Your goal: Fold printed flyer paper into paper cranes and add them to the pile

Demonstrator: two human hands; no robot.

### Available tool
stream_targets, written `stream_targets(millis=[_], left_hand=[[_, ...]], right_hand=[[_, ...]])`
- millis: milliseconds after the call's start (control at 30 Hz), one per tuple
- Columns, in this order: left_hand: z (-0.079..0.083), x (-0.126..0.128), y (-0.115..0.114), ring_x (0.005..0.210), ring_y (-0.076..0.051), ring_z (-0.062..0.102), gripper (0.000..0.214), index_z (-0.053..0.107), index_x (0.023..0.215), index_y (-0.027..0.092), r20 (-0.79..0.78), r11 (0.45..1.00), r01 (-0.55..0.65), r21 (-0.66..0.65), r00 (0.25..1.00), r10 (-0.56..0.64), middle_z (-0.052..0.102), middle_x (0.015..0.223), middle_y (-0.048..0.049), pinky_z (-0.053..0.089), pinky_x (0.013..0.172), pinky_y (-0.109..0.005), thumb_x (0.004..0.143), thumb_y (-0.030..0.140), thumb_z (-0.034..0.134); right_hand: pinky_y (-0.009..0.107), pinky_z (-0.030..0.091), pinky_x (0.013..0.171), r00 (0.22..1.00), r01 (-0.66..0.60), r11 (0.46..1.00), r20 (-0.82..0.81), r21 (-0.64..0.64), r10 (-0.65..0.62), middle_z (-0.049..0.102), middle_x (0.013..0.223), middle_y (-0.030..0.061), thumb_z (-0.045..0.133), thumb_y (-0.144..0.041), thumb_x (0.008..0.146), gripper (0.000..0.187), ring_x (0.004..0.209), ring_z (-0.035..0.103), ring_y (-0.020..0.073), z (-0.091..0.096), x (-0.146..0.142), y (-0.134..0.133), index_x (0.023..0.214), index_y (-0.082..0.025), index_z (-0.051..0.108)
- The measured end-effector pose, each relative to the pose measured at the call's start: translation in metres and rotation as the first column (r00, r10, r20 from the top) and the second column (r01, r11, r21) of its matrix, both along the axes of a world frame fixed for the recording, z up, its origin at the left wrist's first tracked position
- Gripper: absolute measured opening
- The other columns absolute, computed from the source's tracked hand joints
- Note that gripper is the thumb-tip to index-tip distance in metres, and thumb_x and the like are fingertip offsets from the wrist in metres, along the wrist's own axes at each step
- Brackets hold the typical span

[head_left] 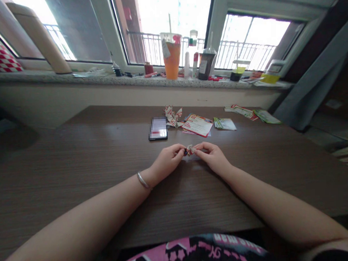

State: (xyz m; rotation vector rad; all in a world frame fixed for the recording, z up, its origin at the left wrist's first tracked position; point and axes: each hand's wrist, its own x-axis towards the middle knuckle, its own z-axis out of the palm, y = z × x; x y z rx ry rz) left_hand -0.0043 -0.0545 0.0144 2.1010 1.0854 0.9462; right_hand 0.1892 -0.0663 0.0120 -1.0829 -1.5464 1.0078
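Red-printed folded paper [190,149] pinched between my left hand [166,161] and right hand [212,157]; both grips closed; keep pressure even.

Looking at the tabletop [77,169] now: wood-grain laminate, smooth, semi-gloss w/ window glare. On it, folded paper piece [190,149], thin printed paper, matt. Over to the bangle [142,180]: metal, smooth, shiny. Up on the windowsill [125,79], speckled stone, polished. Tall cup [172,55], clear plastic, glossy. Flyers [197,125], coated paper, slight sheen. Balcony railing [159,48], metal bars. Curtain [313,86], matt cloth, soft folds.
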Motion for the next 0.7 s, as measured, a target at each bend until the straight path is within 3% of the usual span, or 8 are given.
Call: stream_targets(millis=[233,500,700], left_hand=[[-0.0001,0.0001,0.0036,0.079,-0.016,0.063,0.02,0.067,0.088,0.017,0.092,0.994,0.006,-0.108,0.996,0.004,0.07,0.086,-0.0024,0.049,0.076,-0.026,0.085,0.032,0.054],[-0.0002,0.0001,0.0051,0.071,-0.015,0.06,0.023,0.063,0.086,0.016,0.219,0.973,-0.024,-0.231,0.973,0.076,0.067,0.078,-0.0021,0.047,0.066,-0.026,0.082,0.037,0.055],[-0.0003,0.0001,0.006,0.074,-0.015,0.06,0.027,0.061,0.084,0.016,0.338,0.949,0.003,-0.315,0.935,0.109,0.066,0.081,-0.0029,0.048,0.07,-0.027,0.079,0.042,0.06]], right_hand=[[0.035,0.047,0.08,0.999,-0.006,0.998,-0.054,-0.059,0.002,0.071,0.084,0.0035,0.072,-0.041,0.069,0.022,0.08,0.062,0.0187,-0.0023,0.0015,0.0031,0.073,-0.02,0.067],[0.029,0.046,0.069,0.988,0.023,0.989,-0.145,-0.147,-0.044,0.067,0.081,0.0013,0.072,-0.048,0.067,0.03,0.072,0.055,0.0151,-0.0026,0.0029,0.0044,0.071,-0.02,0.062],[0.028,0.048,0.067,0.971,0.04,0.977,-0.223,-0.207,-0.087,0.067,0.083,0.0014,0.075,-0.049,0.062,0.032,0.077,0.057,0.0165,0.0013,0.0019,0.0032,0.069,-0.021,0.06]])
